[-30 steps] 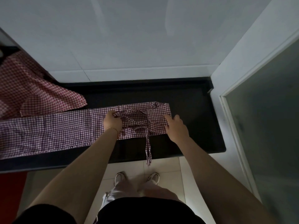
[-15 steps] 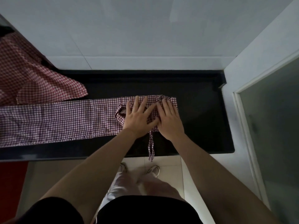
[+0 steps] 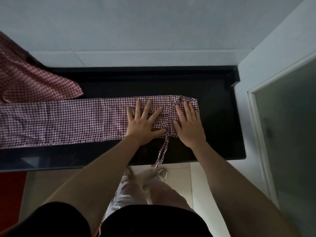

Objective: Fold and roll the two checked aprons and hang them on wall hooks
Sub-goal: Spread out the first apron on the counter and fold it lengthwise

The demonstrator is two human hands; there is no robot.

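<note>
A purple-and-white checked apron (image 3: 68, 122) lies folded into a long strip across the black counter (image 3: 220, 120). At its right end the straps are gathered on top of the strip. My left hand (image 3: 145, 124) presses flat on that end with fingers spread. My right hand (image 3: 189, 124) lies flat beside it on the strip's right edge. One strap (image 3: 162, 151) hangs over the counter's front edge. A second, red checked apron (image 3: 30, 82) lies crumpled at the far left.
A pale wall rises behind the counter, and a white door frame (image 3: 256, 117) with a glass panel stands at the right. Below are a light tiled floor, my shoes (image 3: 160, 174), and a red surface (image 3: 10, 194) at the lower left.
My hands went from holding the apron's right end apart, to pressing close together, to lying flat and slightly spread on it. The view has shifted a little.
</note>
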